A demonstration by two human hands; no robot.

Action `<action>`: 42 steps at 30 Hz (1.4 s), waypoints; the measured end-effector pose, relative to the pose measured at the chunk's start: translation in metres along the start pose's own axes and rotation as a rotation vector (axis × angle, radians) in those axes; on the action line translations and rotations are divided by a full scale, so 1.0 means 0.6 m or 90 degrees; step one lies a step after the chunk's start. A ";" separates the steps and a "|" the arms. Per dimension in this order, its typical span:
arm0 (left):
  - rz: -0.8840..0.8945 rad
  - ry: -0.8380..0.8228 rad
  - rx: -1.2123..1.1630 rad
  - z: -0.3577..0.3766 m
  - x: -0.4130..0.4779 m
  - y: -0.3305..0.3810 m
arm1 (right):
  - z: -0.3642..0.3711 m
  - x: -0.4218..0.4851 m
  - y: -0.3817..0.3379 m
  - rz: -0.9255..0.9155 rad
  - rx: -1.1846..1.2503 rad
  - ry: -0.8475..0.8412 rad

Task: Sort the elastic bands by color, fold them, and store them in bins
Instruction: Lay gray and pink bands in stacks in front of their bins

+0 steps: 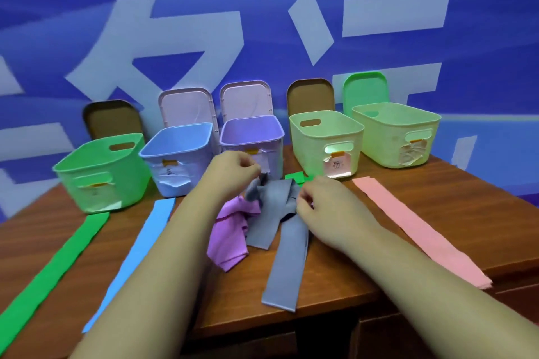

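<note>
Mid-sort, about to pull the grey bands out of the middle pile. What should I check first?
1. Left hand and right hand each pinch the grey elastic bands: ok.
2. Grey bands free of the crumpled purple elastic band: not ok, they touch.
3. Plastic bins open-topped: ok.
4. Flat pink elastic band clear of the pile: ok.
5. Which bin takes grey: cannot tell, labels unreadable.

The green band [55, 268] runs off the frame's lower left edge. Labels [337, 167] on the bins [354, 128] blur beyond reading. The right hand [320, 201] half hides a green scrap [295, 177]; its fingertips, like the left hand's [230, 172], curl out of sight at the grey band [287, 265].
</note>
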State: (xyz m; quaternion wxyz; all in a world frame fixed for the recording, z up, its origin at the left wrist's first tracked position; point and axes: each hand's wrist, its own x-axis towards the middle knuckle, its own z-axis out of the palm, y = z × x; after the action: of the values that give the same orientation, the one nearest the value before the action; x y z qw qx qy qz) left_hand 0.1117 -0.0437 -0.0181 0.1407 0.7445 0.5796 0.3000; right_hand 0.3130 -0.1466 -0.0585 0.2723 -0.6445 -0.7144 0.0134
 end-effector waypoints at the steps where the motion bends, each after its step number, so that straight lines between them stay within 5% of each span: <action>1: 0.004 -0.003 -0.006 0.004 -0.008 -0.014 | 0.009 0.010 -0.007 -0.020 -0.002 -0.005; 6: 0.073 -0.004 0.009 0.048 -0.040 -0.062 | 0.063 0.045 -0.003 -0.080 0.005 -0.008; 13: 0.150 -0.155 0.057 0.073 -0.051 -0.066 | 0.115 0.039 0.039 -0.063 0.009 -0.024; 21: 0.186 -0.129 0.024 0.073 -0.053 -0.067 | 0.112 0.036 0.046 -0.057 0.061 -0.019; 30: 0.210 -0.354 0.106 0.059 -0.067 -0.069 | 0.111 0.035 0.050 -0.041 0.087 -0.023; 42: 0.189 -0.284 0.031 0.053 -0.071 -0.063 | 0.113 0.038 0.054 -0.037 0.129 -0.026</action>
State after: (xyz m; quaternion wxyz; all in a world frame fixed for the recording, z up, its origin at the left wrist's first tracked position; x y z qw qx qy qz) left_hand 0.0954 -0.0690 -0.0760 0.2016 0.8723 0.4254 0.1321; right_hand 0.3146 -0.0975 -0.1196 0.3218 -0.5922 -0.7332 0.0907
